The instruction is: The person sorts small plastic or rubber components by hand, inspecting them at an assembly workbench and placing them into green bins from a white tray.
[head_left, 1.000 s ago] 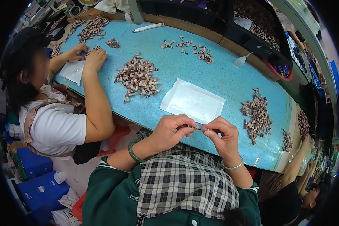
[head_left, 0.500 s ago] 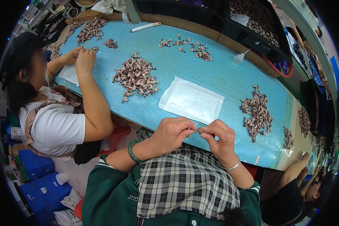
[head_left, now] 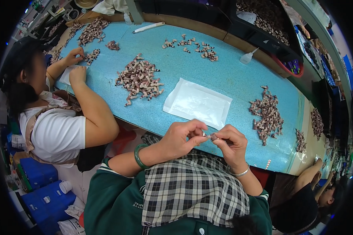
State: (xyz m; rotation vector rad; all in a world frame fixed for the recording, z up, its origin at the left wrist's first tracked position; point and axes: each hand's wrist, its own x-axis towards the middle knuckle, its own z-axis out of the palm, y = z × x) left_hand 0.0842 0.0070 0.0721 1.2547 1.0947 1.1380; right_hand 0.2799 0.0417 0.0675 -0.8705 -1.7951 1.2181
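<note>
- blue tabletop (head_left: 219,72) is getting bright, pretty even light, and shadows are looking soft
- white packet (head_left: 198,103) mid-frame is throwing back some pale glare
- black bin (head_left: 245,33), upper right, is sinking into gloom
- fisheye is bowing straight edges and blacking out the corners
- far right is going murky
- tiny held piece (head_left: 213,136) is coming out too soft for detail

Workshop, blue worktable (head_left: 211,74), heaped small parts (head_left: 139,80), co-workers (head_left: 59,129) alongside
</note>
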